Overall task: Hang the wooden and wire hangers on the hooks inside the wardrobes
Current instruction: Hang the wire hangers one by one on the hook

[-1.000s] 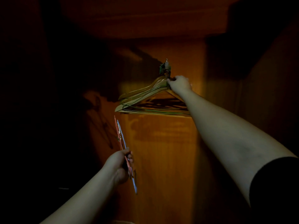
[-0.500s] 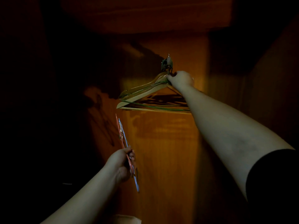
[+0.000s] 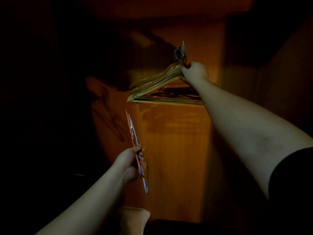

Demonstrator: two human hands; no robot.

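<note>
I look into a dim wooden wardrobe. A metal hook [image 3: 181,51] sits high on its back panel [image 3: 171,150]. A bundle of wooden and green wire hangers [image 3: 155,85] hangs under the hook, tilted down to the left. My right hand [image 3: 194,71] grips the necks of this bundle just below the hook. Lower left, my left hand [image 3: 132,161] holds a few thin red and blue wire hangers [image 3: 135,143], seen edge-on and nearly upright, apart from the panel.
The wardrobe's top board [image 3: 160,7] runs just above the hook. The right side wall [image 3: 288,73] and the whole left side are in deep shadow. A pale cloth-like thing [image 3: 133,219] shows at the bottom edge.
My right hand and the hanger bundle have risen slightly toward the hook. The view has tilted down a little, revealing the pale thing at the bottom. My left hand keeps its hangers.
</note>
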